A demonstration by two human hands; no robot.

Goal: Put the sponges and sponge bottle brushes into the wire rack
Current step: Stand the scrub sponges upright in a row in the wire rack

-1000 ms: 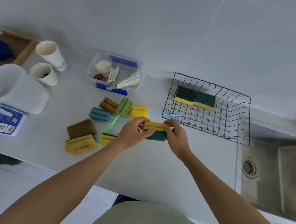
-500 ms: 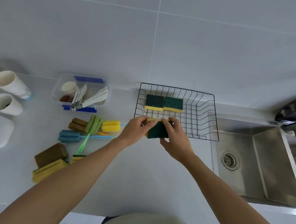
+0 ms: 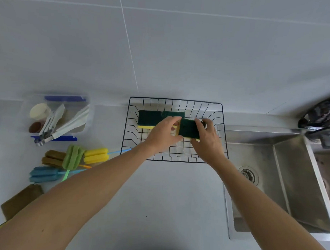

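Wire rack (image 3: 222, 115): black, on the grey counter (image 3: 158, 195) against the tiled wall, just left of the steel sink (image 3: 282, 177)

Sponges in rack: two green-topped, yellow-based scrub sponges side by side along the far edge; left sponge (image 3: 148, 117) fully in view, second sponge (image 3: 173, 114) partly hidden behind the left hand

Held sponge (image 3: 188, 128): green scouring face up, yellow layer showing at its left and lower edges; over the rack interior, right of the other two; whether it touches the wires cannot be told

Left hand (image 3: 164, 136): fingers curled, thumb and fingertips closed on the left end of the held sponge

Right hand (image 3: 208, 141): fingers bent over the far right edge of the held sponge, thumb at its near edge, gripping it

Bottle brushes, on the counter left of the rack, in a loose pile: yellow brush (image 3: 95, 155), its blue handle reaching the rack's near left corner; green brush (image 3: 72, 157) lying across a brown brush (image 3: 52, 158); blue brush (image 3: 43, 174) nearest the viewer

Brown sponge (image 3: 21, 198): at the near left, partly covered by the left forearm

Clear plastic box (image 3: 57, 117): blue clips, holding tongs and small round items, at the far left of the counter
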